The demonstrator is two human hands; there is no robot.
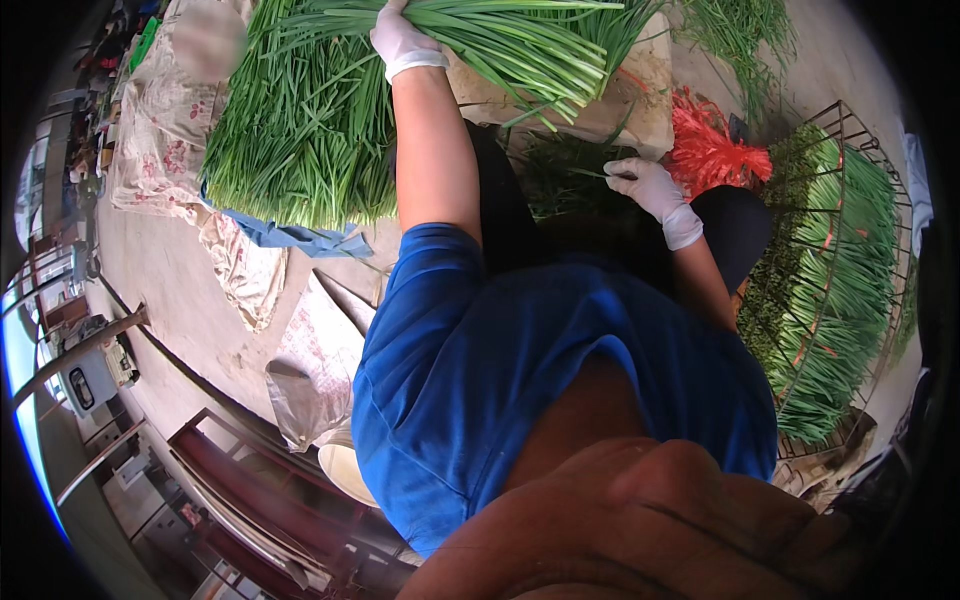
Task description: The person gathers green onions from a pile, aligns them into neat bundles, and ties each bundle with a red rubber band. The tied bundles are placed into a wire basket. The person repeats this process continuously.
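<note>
My left hand (405,41), in a white glove, grips a bunch of garlic chives (517,45) at the top of the view; its fingertips are partly cut off by the edge. The pale stem ends point right, above a low pale block (637,82). Beneath and left of that hand lies a large heap of garlic chives (300,142). My right hand (649,187), gloved too, is above my lap near loose dark green leaves (577,169). Its thumb and fingers pinch what looks like a single thin chive leaf.
Red plastic ties (712,146) lie beside my right hand. A wire basket (840,262) at the right holds bundled chives (840,300). Loose greens (742,45) lie on the floor at top right. Floral sheeting (161,142) and a blue cloth (300,236) are at the left.
</note>
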